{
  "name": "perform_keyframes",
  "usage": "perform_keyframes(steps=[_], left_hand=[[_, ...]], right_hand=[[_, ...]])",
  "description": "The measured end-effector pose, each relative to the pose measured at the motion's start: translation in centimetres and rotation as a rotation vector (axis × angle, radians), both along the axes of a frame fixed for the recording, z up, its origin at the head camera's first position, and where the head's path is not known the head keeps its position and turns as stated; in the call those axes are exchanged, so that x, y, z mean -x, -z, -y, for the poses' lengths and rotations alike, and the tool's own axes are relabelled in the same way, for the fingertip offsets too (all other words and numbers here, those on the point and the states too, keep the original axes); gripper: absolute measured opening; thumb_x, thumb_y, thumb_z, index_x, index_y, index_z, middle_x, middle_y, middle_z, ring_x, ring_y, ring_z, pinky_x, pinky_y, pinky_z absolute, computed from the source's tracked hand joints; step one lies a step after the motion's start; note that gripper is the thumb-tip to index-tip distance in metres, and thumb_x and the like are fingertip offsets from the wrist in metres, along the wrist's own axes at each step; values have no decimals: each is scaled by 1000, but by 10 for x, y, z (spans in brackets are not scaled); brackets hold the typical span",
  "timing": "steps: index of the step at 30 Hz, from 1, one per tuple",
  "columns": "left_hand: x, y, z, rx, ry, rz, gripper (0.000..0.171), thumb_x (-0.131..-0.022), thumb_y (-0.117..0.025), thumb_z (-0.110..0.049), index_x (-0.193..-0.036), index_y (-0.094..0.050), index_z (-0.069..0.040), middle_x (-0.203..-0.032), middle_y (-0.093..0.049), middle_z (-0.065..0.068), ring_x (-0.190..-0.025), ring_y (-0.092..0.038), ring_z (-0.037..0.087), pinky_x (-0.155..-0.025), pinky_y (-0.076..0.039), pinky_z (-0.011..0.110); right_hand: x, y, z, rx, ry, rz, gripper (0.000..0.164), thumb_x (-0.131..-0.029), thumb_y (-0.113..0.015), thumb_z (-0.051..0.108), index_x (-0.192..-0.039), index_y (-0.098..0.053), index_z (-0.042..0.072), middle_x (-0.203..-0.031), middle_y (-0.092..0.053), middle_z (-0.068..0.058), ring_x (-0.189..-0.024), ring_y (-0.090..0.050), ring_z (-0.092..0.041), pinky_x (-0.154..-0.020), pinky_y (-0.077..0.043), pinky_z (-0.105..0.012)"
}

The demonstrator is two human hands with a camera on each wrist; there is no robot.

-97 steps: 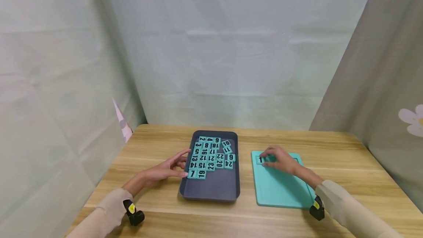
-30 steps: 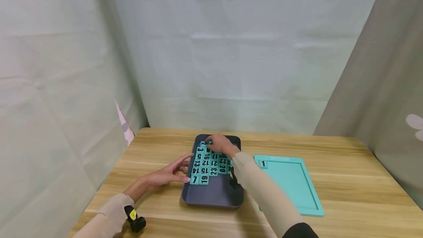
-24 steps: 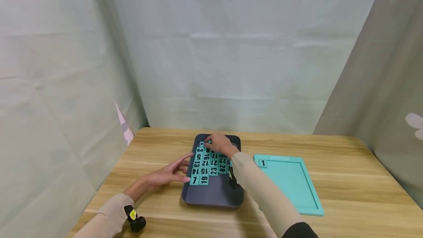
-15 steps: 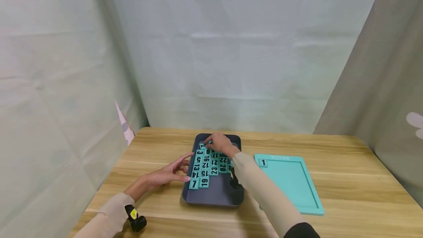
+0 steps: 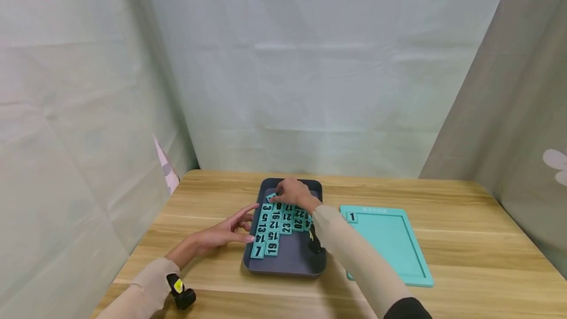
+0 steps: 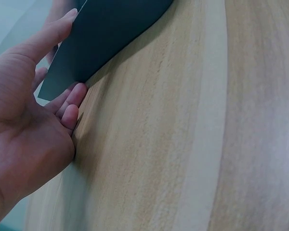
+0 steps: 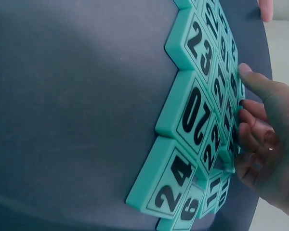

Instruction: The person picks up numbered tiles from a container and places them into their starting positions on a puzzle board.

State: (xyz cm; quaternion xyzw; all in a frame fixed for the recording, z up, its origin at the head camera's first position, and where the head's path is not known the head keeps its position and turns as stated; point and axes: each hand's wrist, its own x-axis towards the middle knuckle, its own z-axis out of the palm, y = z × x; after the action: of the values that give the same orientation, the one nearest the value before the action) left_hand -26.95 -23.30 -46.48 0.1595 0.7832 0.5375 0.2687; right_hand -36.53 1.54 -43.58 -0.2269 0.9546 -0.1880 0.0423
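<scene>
In the head view my right hand [image 5: 294,193] reaches over the far end of the dark tray [image 5: 288,262], its thumb and finger pinching a turquoise number tile [image 5: 270,196] that lies askew. The palm hides neighbouring tiles. Curled fingers of that hand also show in the right wrist view, past the 23 tile [image 7: 198,45] and the 20 tile [image 7: 192,115]. My left hand [image 5: 221,233] rests against the tray's left side, thumb and index finger spread along the rim. A turquoise board [image 5: 390,245] to the right carries the 1 tile [image 5: 352,217] in its far left corner.
Tray and board lie side by side on a wooden table [image 5: 478,240]. Several tiles, face up and variously turned, fill the tray's far and left parts, such as the 7 tile [image 5: 257,251]. Pale curtains [image 5: 310,73] hang behind and at both sides.
My right hand has gone from the 1 tile on the board to the tray's far end. There the pinched tile has twisted, and the left columns have slid nearer. My left hand stays put.
</scene>
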Motion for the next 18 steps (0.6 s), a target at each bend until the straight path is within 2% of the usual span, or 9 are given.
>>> perform_keyframes(steps=[3, 9, 15, 18], left_hand=[[0, -1, -1, -2, 2, -1, 84, -97, -70, -24, -163, -18, -33, -156, -34, 18, -127, -39, 30, -98, -33, 39], [1, -1, -3, -5, 8, 0, 84, -98, -70, -24, -163, -18, -34, -156, -34, 18, -127, -39, 30, -98, -33, 39], [3, 0, -5, -9, 6, 4, 84, -98, -69, -24, -163, -18, -34, -156, -34, 17, -128, -39, 30, -98, -32, 39], [4, 1, -6, -14, 9, 3, 84, -98, -69, -24, -163, -18, -34, -156, -33, 18, -127, -39, 30, -98, -33, 39]], right_hand=[[-1, 0, 3, -8, 19, 19, 44, -91, -76, 44, -122, -75, 14, -115, -76, -5, -95, -71, -20, -83, -57, -39], [2, 2, 5, -23, 17, 32, 41, -96, -71, 36, -132, -70, 15, -112, -75, -6, -88, -69, -17, -73, -54, -33], [0, 1, 2, -3, 30, 26, 41, -91, -77, 40, -123, -74, 14, -110, -75, -5, -85, -69, -17, -72, -55, -33], [0, 2, 1, 2, 30, 26, 40, -91, -78, 39, -123, -75, 14, -112, -76, -5, -90, -70, -18, -75, -56, -35]])
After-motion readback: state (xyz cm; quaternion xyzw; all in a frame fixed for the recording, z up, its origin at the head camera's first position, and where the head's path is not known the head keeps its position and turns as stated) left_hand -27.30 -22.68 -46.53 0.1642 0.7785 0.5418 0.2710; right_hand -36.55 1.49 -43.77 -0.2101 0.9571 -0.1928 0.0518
